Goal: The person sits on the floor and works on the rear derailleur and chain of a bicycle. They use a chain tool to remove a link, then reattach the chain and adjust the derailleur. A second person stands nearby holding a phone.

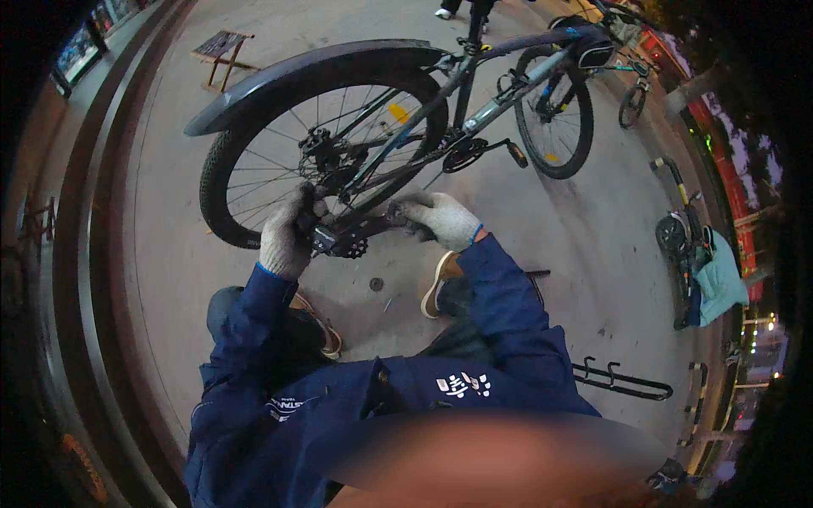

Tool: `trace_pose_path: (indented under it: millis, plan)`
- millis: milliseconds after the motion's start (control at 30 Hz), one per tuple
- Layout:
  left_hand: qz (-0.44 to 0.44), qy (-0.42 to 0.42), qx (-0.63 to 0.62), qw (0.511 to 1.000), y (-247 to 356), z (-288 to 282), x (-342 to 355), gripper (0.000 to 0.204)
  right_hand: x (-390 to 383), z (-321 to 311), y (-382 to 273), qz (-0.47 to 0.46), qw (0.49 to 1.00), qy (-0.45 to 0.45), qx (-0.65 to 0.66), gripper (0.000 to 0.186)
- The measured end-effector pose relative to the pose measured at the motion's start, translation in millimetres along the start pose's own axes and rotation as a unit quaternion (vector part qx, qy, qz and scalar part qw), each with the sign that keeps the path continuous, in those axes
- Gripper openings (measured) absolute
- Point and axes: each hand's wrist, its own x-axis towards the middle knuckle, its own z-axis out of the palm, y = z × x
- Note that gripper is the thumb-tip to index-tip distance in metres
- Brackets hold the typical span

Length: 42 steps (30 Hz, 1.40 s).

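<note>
My left hand [286, 239], in a grey-white knitted glove with dark fingers, closes around one end of a dark bicycle part. This part has a black, pale-dotted end [349, 244] and a dark bar [368, 227] running toward my right hand [444, 220]. My right hand, gloved the same way, grips the bar's other end. Its exact kind I cannot make out. Just beyond my hands stands a dark bicycle, with its rear wheel [246, 182], grey mudguard [296, 69] and rear hub [320, 148] close by. The crank and pedal [517, 154] lie farther right.
A small round dark piece [376, 284] lies on the pavement between my shoes. A folding stool [223, 52] stands at the far left. To the right are a black bar rack [622, 381] and a scooter with a pale cover [720, 279]. Stone steps [85, 254] run along the left.
</note>
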Motion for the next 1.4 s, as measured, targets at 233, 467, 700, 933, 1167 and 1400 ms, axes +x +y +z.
trace_pose_path:
  millis: [233, 467, 700, 933, 1167, 1400]
  plan:
    - [0.005, -0.051, -0.071, 0.996, -3, -9, 1, 0.034, -2, 4, 9, 0.041, 0.992, 0.012, 0.119, 0.038]
    - [0.008, -0.054, -0.017, 0.998, -3, -11, -1, 0.038, 15, -5, 30, 0.006, 0.997, -0.014, 0.081, 0.038]
    - [0.094, -0.128, 0.129, 0.979, -7, -22, 3, 0.036, 8, 20, 28, 0.026, 0.955, -0.022, 0.295, 0.041]
    - [0.070, -0.071, 0.008, 0.995, -8, -20, -2, 0.040, 0, 21, 10, -0.025, 0.951, 0.017, 0.308, 0.036]
    - [0.105, -0.105, 0.059, 0.987, -6, -27, -3, 0.050, -6, 16, 7, -0.026, 0.985, 0.106, 0.132, 0.034]
    - [0.094, -0.089, -0.026, 0.991, -11, -29, -6, 0.043, -9, 14, 4, -0.045, 0.961, 0.081, 0.261, 0.038]
